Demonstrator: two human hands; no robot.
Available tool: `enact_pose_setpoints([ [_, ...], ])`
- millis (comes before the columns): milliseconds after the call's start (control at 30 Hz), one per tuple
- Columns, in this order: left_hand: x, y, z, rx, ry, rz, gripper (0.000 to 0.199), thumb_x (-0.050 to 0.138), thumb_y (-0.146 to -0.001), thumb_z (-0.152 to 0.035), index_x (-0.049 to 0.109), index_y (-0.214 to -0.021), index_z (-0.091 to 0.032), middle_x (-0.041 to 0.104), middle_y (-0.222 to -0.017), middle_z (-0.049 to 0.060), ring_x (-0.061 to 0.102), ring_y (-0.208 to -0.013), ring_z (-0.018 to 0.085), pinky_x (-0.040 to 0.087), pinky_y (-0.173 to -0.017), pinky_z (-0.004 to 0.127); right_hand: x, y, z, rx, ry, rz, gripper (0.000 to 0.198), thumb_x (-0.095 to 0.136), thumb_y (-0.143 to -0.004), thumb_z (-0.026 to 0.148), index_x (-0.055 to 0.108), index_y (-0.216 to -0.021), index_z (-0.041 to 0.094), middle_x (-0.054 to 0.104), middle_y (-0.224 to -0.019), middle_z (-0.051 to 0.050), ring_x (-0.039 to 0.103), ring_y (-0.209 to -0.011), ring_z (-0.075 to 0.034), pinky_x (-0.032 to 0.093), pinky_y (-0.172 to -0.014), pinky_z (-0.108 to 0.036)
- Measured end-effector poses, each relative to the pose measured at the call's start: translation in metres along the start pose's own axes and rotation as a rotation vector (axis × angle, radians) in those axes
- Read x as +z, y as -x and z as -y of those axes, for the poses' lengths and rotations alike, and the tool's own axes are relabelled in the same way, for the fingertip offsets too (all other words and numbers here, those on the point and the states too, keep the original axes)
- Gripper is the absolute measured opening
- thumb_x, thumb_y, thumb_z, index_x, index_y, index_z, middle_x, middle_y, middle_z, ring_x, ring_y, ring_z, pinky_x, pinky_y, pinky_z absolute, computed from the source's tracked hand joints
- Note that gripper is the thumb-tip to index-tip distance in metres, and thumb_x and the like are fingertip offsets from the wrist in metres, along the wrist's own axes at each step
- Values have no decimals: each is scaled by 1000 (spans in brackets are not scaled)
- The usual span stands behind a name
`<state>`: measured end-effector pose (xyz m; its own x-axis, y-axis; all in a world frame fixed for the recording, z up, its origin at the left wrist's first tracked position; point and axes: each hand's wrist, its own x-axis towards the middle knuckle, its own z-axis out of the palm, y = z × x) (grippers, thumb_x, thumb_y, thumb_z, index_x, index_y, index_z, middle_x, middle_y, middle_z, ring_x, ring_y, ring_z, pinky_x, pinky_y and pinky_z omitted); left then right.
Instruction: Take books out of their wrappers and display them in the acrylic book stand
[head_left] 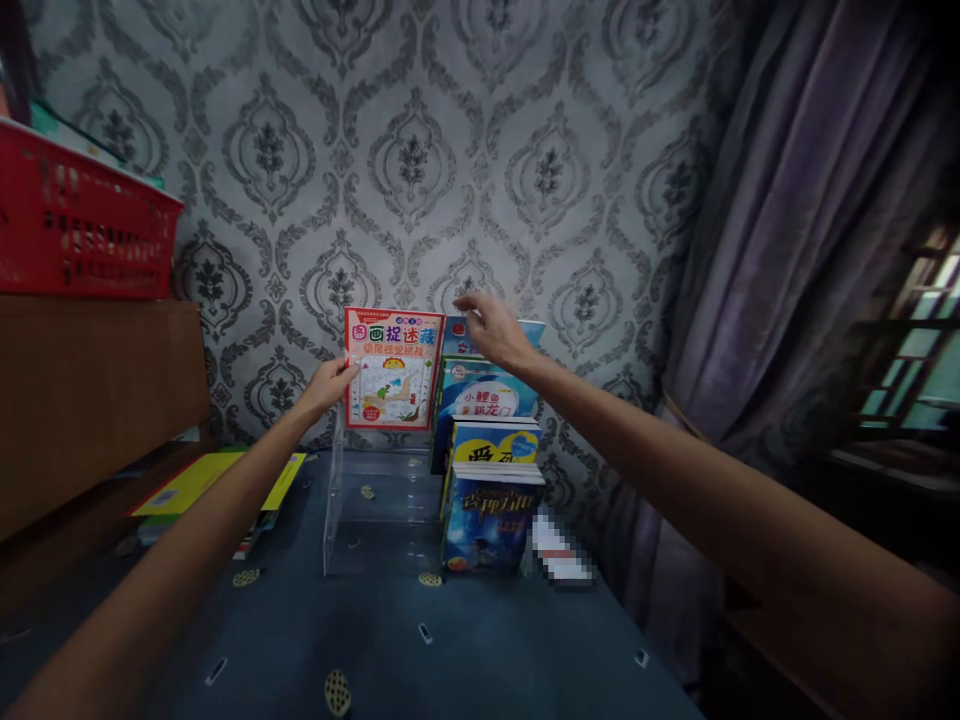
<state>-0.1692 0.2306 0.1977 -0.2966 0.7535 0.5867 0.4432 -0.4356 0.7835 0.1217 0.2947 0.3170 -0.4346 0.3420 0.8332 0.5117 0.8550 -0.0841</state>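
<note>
My left hand [330,388] grips the left edge of a red-bordered picture book [394,405], thumb on its front cover. The book stands upright at the back of a clear tiered book stand [332,510]. My right hand [491,328] is above the right column, by the top of a light-blue book [532,332], and partly covers it. Its fingers reach left, a little apart, with nothing visible in them. Below, on lower tiers, stand a blue-green book [487,385], yellow-and-blue books [469,445] and dark-blue books [487,525] at the front.
A yellow book [202,480] lies on other books at the left of the blue-covered table [450,670]. A red basket [90,220] sits on a wooden cabinet [97,400]. A pixelated white item [562,560] lies right of the stand. Purple curtains [772,250] hang at the right.
</note>
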Motion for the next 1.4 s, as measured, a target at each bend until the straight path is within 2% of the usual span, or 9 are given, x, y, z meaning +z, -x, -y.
enact_pose_setpoints([
  [200,-3,7,-6,1,-25,28,43,66,-70,-53,70,-90,-14,70,-75,2,58,-63,17,41,-47,22,1,-1,-5,-11,48,44,41,45,-88,13,70,-120,16,74,-121,-15,68,-114,-32,52,-101,-52],
  [500,-2,7,-9,17,-80,10,49,65,-69,-60,69,-89,-15,66,-69,0,54,-63,17,40,-50,23,7,2,5,-119,37,67,37,50,-92,20,68,-125,17,73,-123,-13,66,-114,-30,52,-98,-46],
  [800,-3,4,-7,26,-116,-25,43,62,-71,-54,70,-89,-15,66,-71,0,55,-68,18,42,-54,22,14,-5,17,-166,151,127,33,49,-96,22,74,-117,18,74,-118,-15,66,-113,-32,50,-99,-47],
  [1067,-1,6,-7,20,-114,-42,41,61,-73,-53,69,-87,-15,65,-69,0,56,-68,18,43,-54,23,18,-7,10,-196,134,119,35,48,-93,19,74,-117,20,75,-118,-12,65,-114,-32,49,-101,-50],
  [1400,1,5,-8,24,-87,-3,37,64,-76,-49,70,-88,-14,67,-71,0,56,-66,16,43,-52,22,15,-5,7,-158,115,112,38,48,-90,18,75,-116,19,76,-117,-13,67,-112,-34,51,-100,-53],
])
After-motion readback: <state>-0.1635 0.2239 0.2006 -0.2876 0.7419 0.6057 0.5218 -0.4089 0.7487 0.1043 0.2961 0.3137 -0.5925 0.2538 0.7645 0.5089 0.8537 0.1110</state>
